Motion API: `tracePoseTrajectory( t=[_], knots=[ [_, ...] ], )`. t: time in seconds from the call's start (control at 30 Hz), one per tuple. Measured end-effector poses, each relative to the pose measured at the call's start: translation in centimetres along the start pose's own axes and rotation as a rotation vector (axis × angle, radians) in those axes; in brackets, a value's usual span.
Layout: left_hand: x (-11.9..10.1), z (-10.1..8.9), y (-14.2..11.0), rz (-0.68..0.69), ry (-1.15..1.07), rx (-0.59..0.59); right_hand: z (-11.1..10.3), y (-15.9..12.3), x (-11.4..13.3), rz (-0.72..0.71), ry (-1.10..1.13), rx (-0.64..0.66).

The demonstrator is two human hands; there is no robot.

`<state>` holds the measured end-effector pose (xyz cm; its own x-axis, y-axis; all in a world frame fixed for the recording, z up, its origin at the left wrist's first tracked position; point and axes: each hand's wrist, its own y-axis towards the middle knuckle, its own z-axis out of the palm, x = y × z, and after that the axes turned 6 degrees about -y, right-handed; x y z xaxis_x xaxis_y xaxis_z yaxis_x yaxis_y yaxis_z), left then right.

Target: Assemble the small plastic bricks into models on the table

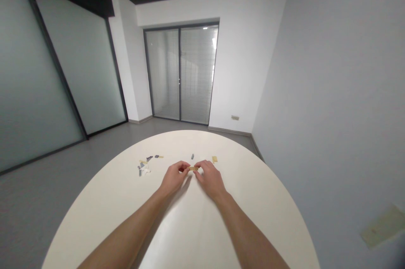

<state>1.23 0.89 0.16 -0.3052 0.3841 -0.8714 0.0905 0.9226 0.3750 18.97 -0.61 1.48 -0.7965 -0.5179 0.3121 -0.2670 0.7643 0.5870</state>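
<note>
Both my hands meet over the middle of the round white table (253,201). Between them is a small tan, flat piece (193,168), too small to name more exactly. My left hand (175,175) pinches its left end between thumb and fingers. The right end is pinched by my right hand (209,177). Just beyond the fingertips lies a small grey piece (193,156). A flat yellow piece (214,159) rests past the right hand's knuckles, apart from it.
Left of my hands, a loose group of small grey, white and yellow pieces (143,168) lies on the table. Behind it are a dark piece (149,158) and a dark-and-yellow piece (158,156). A grey wall (329,91) stands close on the right.
</note>
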Motion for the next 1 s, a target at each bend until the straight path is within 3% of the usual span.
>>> tracePoseTrajectory(
  t=[1.0],
  knots=[
    [-0.52,0.1,-0.23,-0.002,0.027,0.031,-0.21,0.02,0.23,0.001,0.005,0.032]
  ],
)
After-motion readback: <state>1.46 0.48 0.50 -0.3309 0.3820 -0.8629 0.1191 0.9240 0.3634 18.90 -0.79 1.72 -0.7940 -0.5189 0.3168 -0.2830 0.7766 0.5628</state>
